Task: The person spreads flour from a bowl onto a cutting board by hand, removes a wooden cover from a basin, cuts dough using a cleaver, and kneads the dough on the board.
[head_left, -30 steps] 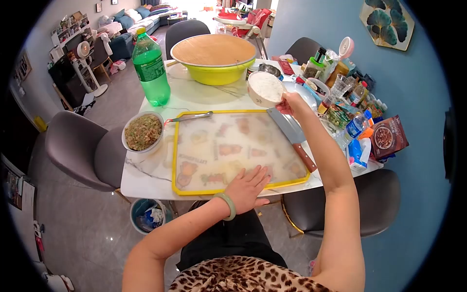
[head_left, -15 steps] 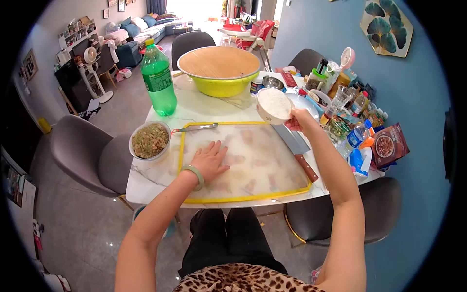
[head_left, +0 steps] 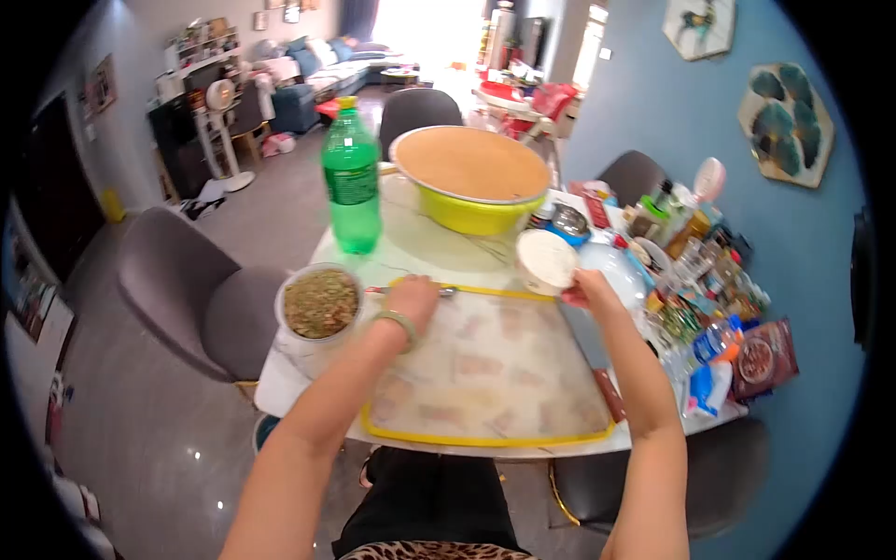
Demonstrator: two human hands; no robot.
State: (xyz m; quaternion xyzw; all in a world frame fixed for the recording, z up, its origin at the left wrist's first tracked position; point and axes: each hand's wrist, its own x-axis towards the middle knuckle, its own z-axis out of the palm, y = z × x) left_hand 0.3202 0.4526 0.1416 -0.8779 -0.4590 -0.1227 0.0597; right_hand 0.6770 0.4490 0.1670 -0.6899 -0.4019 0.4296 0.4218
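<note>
My left hand (head_left: 413, 301) lies at the far left corner of a pale, yellow-rimmed board (head_left: 495, 439), over the middle of a slim metal utensil (head_left: 448, 291). Its fingers are stretched forward, somewhat blurred, and a bangle circles the wrist. My right hand (head_left: 583, 289) grips the rim of a small bowl of white powder (head_left: 547, 259), tilted above the board's far edge. A cleaver (head_left: 588, 336) with a brown handle lies along the board's right side, partly covered by my right forearm. Left of the board stands a bowl of minced filling (head_left: 320, 303).
A green bottle (head_left: 352, 187) stands at the table's far left. Behind the board is a yellow basin (head_left: 476, 210) with a tan round cover (head_left: 471, 163). Jars, bottles and packets (head_left: 695, 257) crowd the right side. Grey chairs (head_left: 187, 280) surround the table.
My left hand has slid forward from the board's left middle to its far corner by the utensil. The powder bowl stays in my right hand. The camera view has shifted.
</note>
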